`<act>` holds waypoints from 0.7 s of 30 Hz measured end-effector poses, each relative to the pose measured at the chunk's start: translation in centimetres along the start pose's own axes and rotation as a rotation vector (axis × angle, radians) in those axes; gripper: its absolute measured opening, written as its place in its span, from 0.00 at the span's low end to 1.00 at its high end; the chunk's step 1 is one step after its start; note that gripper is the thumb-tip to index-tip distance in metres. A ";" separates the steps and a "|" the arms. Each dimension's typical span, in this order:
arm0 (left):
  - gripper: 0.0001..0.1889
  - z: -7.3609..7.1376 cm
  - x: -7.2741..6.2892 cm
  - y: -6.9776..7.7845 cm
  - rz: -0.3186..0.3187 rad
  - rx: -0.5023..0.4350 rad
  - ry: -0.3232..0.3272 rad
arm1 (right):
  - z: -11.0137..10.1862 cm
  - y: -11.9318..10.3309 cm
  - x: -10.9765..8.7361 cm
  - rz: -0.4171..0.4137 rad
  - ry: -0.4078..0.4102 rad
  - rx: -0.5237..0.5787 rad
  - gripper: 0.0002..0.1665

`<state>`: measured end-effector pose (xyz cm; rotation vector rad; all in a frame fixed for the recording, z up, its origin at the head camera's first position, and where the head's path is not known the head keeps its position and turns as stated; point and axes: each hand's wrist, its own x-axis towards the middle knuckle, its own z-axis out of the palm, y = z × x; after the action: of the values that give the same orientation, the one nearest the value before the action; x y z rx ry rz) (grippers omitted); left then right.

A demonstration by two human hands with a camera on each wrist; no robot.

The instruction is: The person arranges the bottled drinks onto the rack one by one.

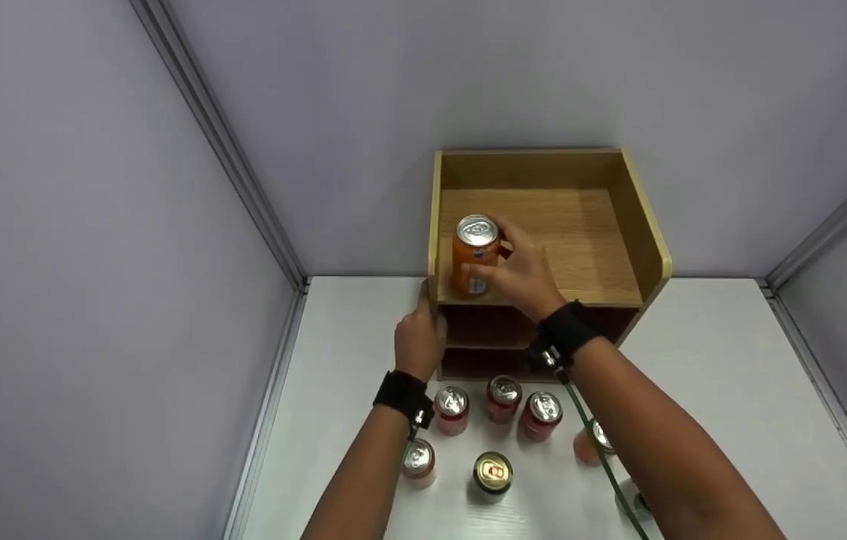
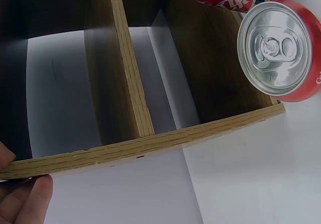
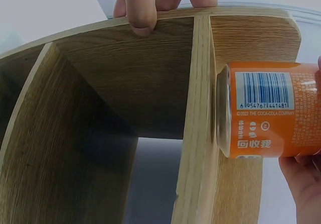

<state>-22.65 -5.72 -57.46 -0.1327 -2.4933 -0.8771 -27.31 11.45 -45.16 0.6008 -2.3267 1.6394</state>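
An orange soda can [image 1: 466,264] stands upright at the left front of the top shelf of a small wooden rack [image 1: 558,232]. My right hand [image 1: 524,270] grips it from the right, thumb in front and fingers behind. In the right wrist view the can's [image 3: 266,111] base is at the shelf board. My left hand [image 1: 419,337] pinches the front edge of the rack's left side panel; its fingertips [image 2: 37,196] show on the outer face in the left wrist view.
Below the rack, red cans [image 1: 504,397], a green-black can with a gold lid [image 1: 493,474] and several others stand on the white table [image 1: 348,360]. Partition walls [image 1: 123,262] enclose the table's left, back and right. A green cable [image 1: 596,435] runs along the right forearm.
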 end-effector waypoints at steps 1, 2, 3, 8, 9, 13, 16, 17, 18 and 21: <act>0.27 0.0 0.0 0.0 -0.001 0.003 0.002 | 0.1 0.0 0.0 -0.001 0.001 0.000 0.47; 0.27 0.0 0.0 0.0 -0.001 0.006 0.002 | 0.3 0.0 0.0 -0.004 0.003 0.000 0.46; 0.26 -0.1 0.1 -0.1 -0.001 0.008 0.002 | 0.4 0.0 0.1 -0.004 0.004 -0.001 0.46; 0.27 -0.2 0.0 -0.1 0.007 0.021 -0.002 | 0.9 0.1 0.1 -0.010 0.007 0.016 0.46; 0.27 -0.3 0.0 -0.1 0.008 0.022 -0.003 | 0.9 0.1 0.1 -0.008 0.004 0.024 0.46; 0.27 -0.4 -0.2 -0.1 0.013 0.013 0.002 | 1.1 0.1 0.0 0.015 -0.019 0.050 0.47; 0.28 -0.4 -0.1 -0.1 0.015 0.008 0.001 | 1.0 0.1 0.0 0.036 -0.042 0.041 0.50; 0.29 -0.4 -0.1 -0.2 0.017 0.009 0.001 | 1.0 0.1 0.0 0.037 -0.051 0.033 0.51; 0.29 -0.3 -0.1 -0.2 0.018 0.014 0.003 | 1.0 0.2 -0.1 0.034 -0.058 0.023 0.53; 0.29 -0.3 0.0 -0.4 0.024 0.027 0.011 | 0.9 0.1 -0.3 0.014 -0.063 -0.022 0.57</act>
<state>-22.58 -6.22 -57.48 -0.1481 -2.4874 -0.8326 -27.05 10.74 -45.72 0.6419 -2.3957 1.6212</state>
